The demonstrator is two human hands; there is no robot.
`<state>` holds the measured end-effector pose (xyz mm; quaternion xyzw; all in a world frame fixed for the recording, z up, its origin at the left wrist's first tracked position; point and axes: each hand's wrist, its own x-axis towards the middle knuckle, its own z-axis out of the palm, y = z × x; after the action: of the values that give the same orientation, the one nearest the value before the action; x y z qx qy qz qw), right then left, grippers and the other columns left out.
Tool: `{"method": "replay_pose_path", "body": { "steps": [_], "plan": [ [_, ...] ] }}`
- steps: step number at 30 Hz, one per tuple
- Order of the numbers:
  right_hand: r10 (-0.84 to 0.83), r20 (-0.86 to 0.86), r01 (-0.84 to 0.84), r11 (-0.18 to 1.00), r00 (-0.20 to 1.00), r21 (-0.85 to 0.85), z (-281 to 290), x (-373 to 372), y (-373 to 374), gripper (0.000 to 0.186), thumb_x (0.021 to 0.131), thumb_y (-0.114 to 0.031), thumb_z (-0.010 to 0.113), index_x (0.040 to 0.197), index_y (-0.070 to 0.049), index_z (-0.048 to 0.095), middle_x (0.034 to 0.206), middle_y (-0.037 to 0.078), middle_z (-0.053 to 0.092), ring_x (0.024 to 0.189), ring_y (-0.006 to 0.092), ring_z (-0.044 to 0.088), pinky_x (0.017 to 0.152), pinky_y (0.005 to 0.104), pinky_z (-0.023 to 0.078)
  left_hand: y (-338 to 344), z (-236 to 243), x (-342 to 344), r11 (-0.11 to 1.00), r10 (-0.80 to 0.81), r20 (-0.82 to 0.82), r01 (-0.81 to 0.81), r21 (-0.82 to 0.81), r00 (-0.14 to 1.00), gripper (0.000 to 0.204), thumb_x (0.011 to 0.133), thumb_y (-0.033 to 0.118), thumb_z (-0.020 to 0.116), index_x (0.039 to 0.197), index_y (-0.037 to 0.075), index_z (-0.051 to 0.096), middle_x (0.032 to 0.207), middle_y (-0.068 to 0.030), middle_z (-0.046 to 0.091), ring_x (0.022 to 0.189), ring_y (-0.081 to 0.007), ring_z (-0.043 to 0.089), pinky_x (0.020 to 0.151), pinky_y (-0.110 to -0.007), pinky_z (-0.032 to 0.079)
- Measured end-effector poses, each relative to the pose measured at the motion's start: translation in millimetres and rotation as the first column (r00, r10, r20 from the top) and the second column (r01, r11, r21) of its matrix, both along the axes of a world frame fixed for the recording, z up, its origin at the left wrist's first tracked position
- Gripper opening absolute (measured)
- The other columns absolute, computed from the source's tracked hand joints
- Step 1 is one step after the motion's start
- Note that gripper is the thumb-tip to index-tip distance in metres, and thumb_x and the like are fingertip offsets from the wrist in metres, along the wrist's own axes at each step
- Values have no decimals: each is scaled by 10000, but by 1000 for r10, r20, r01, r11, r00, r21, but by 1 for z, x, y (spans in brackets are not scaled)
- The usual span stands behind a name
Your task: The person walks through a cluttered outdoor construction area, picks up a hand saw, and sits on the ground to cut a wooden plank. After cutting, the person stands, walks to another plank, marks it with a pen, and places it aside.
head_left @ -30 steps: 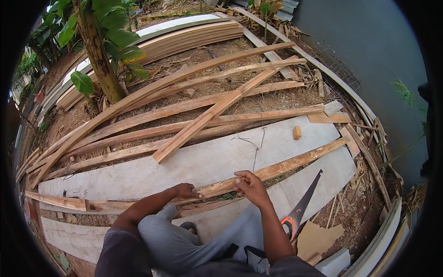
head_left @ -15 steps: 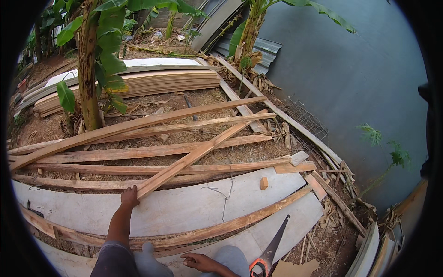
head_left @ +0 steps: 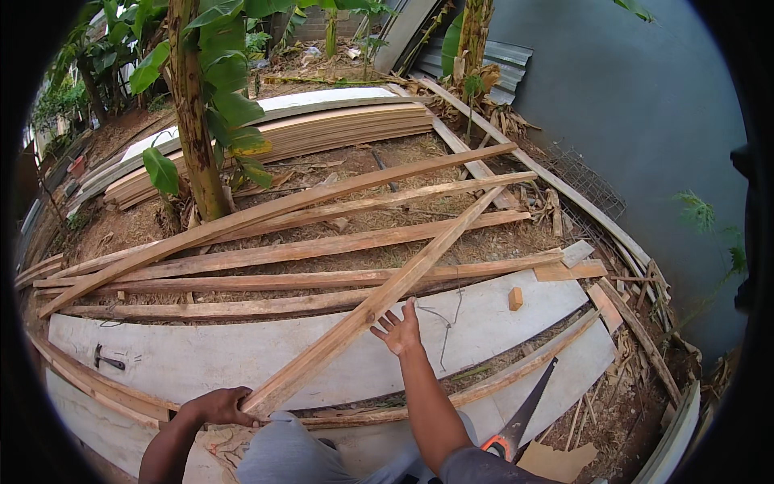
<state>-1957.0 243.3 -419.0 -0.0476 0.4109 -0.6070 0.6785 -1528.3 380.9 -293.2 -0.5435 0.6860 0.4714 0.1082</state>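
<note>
A long wooden beam point(head_left: 379, 302) slants from near my knees up to the far right, crossing over several other beams. My left hand point(head_left: 224, 406) is closed around its near end, beside my left knee. My right hand point(head_left: 399, 329) reaches out next to the beam's middle, fingers spread, palm turned up, holding nothing; whether a fingertip touches the wood I cannot tell. Under the beam lies a pale grey board point(head_left: 322, 363). A small wood block point(head_left: 515, 299) sits on that board's right part. A handsaw point(head_left: 520, 419) with an orange handle rests right of my right forearm.
Several beams point(head_left: 322, 253) lie across the ground ahead. A hammer point(head_left: 108, 358) is on the board at left. Stacked sheets point(head_left: 282, 145) and a banana plant trunk point(head_left: 193, 121) stand farther back. A grey wall point(head_left: 629, 105) and wire mesh point(head_left: 584, 181) bound the right side.
My left hand has drawn the beam's near end toward my knees. My right hand has moved from near my lap forward to the beam, opening its fingers. The view has shifted left.
</note>
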Motion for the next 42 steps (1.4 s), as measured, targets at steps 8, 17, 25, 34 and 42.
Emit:
{"method": "replay_pose_path", "body": {
  "steps": [8, 17, 25, 34, 42],
  "plan": [
    [84, 365, -35, 990, 927, -139, -39, 118, 72, 587, 842, -291, 697, 1344, -139, 432, 1192, 127, 535, 1131, 294, 538, 1028, 566, 421, 183, -30, 104, 900, 101, 359, 68, -429, 928, 954, 551, 567, 857, 1267, 17, 550, 964, -174, 643, 923, -358, 638, 786, -450, 530],
    [318, 445, -255, 947, 837, -198, -16, 187, 166, 811, 838, -138, 738, 1493, -208, 266, 1303, 98, 463, 1318, 321, 426, 1128, 558, 324, 313, -71, 168, 713, 325, 278, -42, -700, 904, 774, 693, 317, 861, 1286, -16, 492, 1033, -216, 588, 922, -410, 558, 768, -487, 488],
    [501, -16, -477, 814, 865, -331, 94, 175, 9, 746, 942, -357, 651, 1512, -147, 218, 1376, 84, 447, 1273, 260, 470, 1029, 436, 403, 177, -56, 151, 437, 561, -82, -378, -816, 824, 980, 396, 223, 940, 1263, -8, 546, 965, -166, 603, 903, -366, 594, 802, -449, 510],
    [418, -583, -663, 685, 697, -302, 125, 97, 58, 605, 1001, -271, 570, 1514, -79, 313, 1351, 135, 529, 1094, 213, 606, 890, 340, 520, -277, 69, 2, -50, 449, -338, -355, -934, 827, 911, 789, 393, 783, 1524, 190, 285, 1573, -195, 224, 1386, -406, 354, 1127, -543, 314],
    [359, -933, -540, 785, -2, 303, 12, -63, 242, 529, 881, -196, 687, 1361, -44, 528, 1186, 183, 643, 1047, 285, 653, 824, 383, 548, -100, -73, -63, 672, -340, -12, 234, -703, 940, 785, 793, 367, 774, 1462, 165, 416, 1538, -147, 363, 1373, -364, 404, 1141, -482, 354]
  ]
}}
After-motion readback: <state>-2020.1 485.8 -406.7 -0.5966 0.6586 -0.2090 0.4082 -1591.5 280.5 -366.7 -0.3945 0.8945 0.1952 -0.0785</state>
